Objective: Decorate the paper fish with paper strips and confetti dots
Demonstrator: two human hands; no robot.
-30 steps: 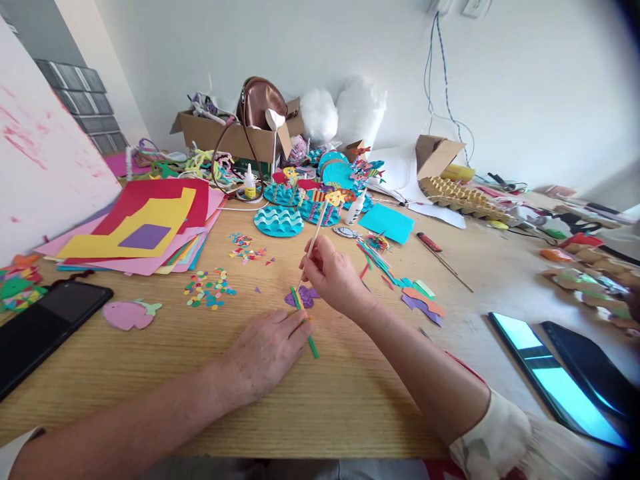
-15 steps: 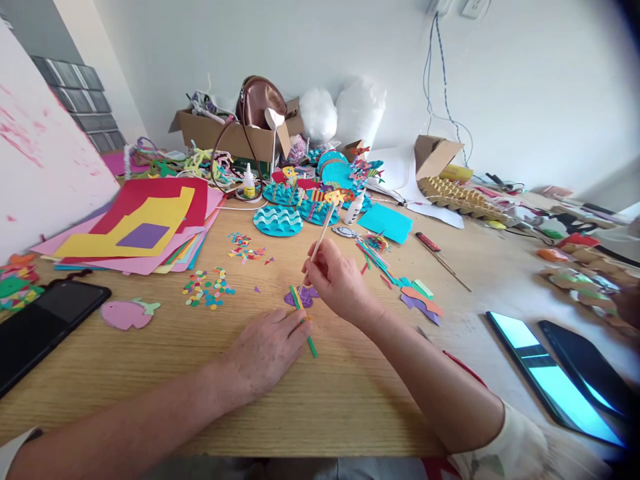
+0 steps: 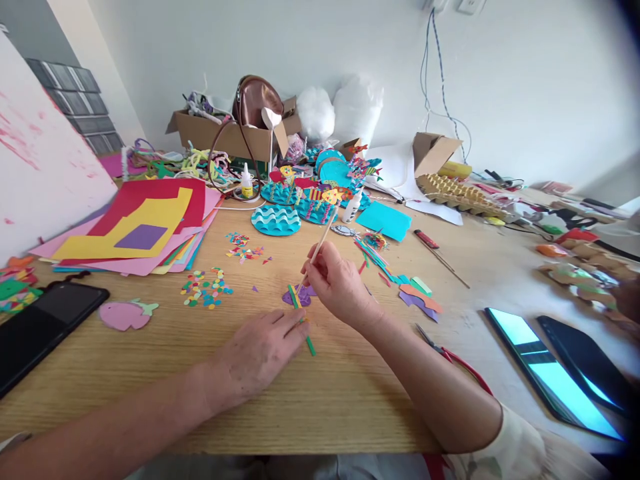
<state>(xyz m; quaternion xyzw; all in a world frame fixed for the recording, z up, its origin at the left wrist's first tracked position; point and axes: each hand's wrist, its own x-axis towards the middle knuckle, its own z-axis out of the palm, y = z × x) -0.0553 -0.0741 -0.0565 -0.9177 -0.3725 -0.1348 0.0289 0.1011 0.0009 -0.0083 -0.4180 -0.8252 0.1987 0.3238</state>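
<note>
My right hand (image 3: 343, 283) pinches a thin wooden stick (image 3: 327, 230), held slanted with its lower tip at a small purple paper fish (image 3: 302, 297) on the table. Across that fish lie narrow green and yellow paper strips (image 3: 294, 297). Fingers outstretched, my left hand (image 3: 265, 347) rests on the tabletop, its fingertips lying over the strips; a green end (image 3: 311, 346) sticks out below them. My left thumb is hidden. Round paper dots (image 3: 206, 288) and a pink paper fish (image 3: 127, 315) lie to the left.
Coloured paper sheets (image 3: 150, 227) are stacked at left. Blue wavy discs (image 3: 276, 221) and a white glue bottle (image 3: 353, 207) stand behind the hands. Red-handled scissors (image 3: 463, 363) lie by my right forearm, with phones (image 3: 545, 373) further right. A cardboard box (image 3: 210, 137) stands at the back.
The view has shifted slightly, and more of the scissors shows beside my right forearm. Both hands keep nearly the same pose, the stick's tip still at the purple fish.
</note>
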